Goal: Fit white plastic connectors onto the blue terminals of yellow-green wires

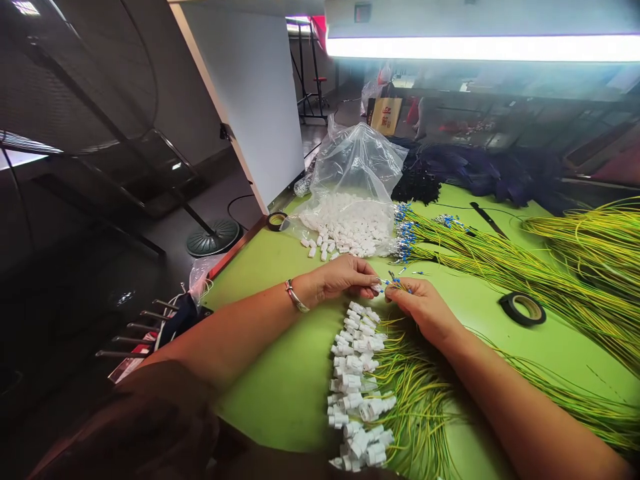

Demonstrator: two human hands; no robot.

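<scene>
My left hand [345, 275], with a bracelet on its wrist, is closed in a pinch on a small white connector [375, 287]. My right hand [423, 305] is closed on several yellow-green wires with blue terminals [395, 285], their tips right at the connector. Just below both hands lies a pile of wires fitted with white connectors [357, 380] on the green table [280, 360].
A clear plastic bag [355, 173] spills loose white connectors [345, 233] behind the hands. Long bundles of yellow-green wire [525, 267] stretch to the right. Black tape rolls lie at the right [523, 309] and far left [276, 220]. A knife [487, 219] lies beyond the wires.
</scene>
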